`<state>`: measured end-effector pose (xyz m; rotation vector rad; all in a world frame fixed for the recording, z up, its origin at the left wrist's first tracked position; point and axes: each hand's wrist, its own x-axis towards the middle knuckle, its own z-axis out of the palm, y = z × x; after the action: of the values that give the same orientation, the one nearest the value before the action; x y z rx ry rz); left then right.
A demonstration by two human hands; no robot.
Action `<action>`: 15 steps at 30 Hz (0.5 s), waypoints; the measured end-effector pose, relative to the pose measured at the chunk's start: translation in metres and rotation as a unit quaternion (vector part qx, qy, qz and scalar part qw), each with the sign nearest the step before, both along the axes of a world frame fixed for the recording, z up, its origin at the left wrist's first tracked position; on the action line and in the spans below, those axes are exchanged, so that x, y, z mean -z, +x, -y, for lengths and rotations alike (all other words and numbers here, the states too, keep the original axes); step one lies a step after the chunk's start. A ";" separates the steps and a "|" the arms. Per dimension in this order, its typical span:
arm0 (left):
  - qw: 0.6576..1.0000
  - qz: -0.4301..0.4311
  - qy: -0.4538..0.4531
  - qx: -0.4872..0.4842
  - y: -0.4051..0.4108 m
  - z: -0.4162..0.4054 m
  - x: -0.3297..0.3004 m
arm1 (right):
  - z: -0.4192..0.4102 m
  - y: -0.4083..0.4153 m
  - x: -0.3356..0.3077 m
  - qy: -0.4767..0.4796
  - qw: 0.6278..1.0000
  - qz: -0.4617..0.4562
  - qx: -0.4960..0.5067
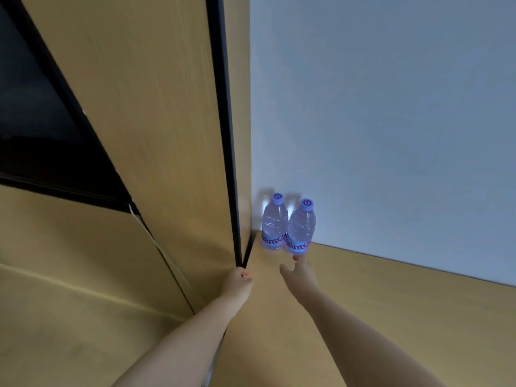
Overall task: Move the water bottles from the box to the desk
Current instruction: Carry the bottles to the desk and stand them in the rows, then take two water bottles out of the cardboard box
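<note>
Two full water bottles (274,222) (300,227) stand touching in the desk's (363,303) back corner. The right hand (300,273) is open just before them, holding nothing. The left hand (237,283) rests curled at the desk's edge; whether it grips, I cannot tell.

Two capped water bottles (287,223) upright, touching, on desk (363,317).

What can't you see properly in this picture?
- The box: nowhere in the head view, outside the frame.
- Left hand: fingers curl out of sight at the wooden panel edge, so its grip is unclear.
- Left bottle label: partly covered by the right bottle.
- Right hand: fingertip near the right bottle; contact unclear.
- Desk: cut off by the bottom and right edges.
</note>
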<state>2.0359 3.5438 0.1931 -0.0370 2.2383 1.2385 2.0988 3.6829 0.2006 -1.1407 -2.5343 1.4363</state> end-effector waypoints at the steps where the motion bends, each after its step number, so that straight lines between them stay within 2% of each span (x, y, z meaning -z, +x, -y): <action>1: 1.000 -0.007 -0.015 0.002 0.006 0.013 0.000 | 0.008 0.005 0.001 0.009 1.000 0.010 -0.021; 8: 0.985 -0.085 -0.143 0.042 0.054 0.109 0.000 | 0.078 0.033 0.007 0.066 0.981 0.035 -0.181; 15: 0.945 -0.103 -0.304 0.068 0.094 0.213 -0.013 | 0.176 0.026 -0.002 0.108 0.939 0.047 -0.322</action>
<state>2.1300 3.3311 0.2063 0.0114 2.6732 0.4588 2.1250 3.5071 0.2027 -0.3549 -3.2099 1.1374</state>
